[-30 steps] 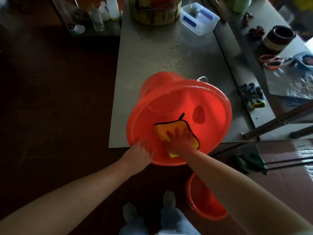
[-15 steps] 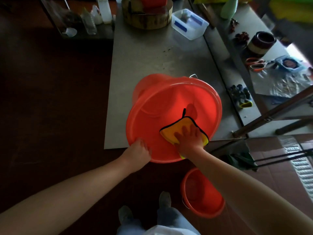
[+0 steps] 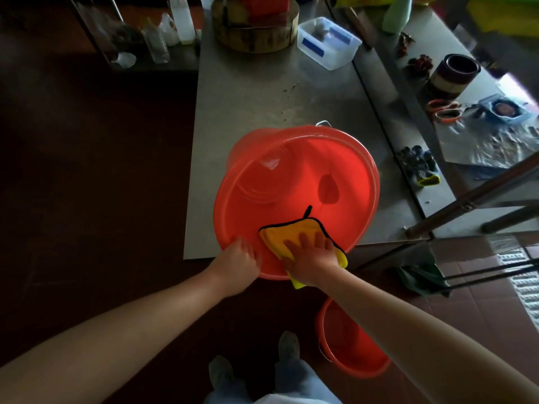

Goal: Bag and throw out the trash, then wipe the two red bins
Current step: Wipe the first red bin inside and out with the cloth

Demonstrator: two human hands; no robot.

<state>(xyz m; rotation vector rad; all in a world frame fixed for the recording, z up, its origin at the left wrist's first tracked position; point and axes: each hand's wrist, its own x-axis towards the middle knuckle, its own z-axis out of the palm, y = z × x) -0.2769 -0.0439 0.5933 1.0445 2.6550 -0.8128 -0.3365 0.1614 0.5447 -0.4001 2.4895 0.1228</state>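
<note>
Bin (image 3: 291,176) looks light, thin and slippery — left hand (image 3: 237,259) grips its near rim, right hand (image 3: 313,258) presses a soft cloth (image 3: 287,232) flat inside.

Working kitchen: steel table (image 3: 248,112), round wooden chopping block (image 3: 253,39)

Left hand (image 3: 237,259) curls in a grip beside right hand (image 3: 312,259), which presses flat, palm down.

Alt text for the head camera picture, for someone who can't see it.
A person's right hand presses a yellow cloth inside a large red bin tilted on a steel table, while the left hand grips its rim. A smaller red bin stands on the floor.
</note>
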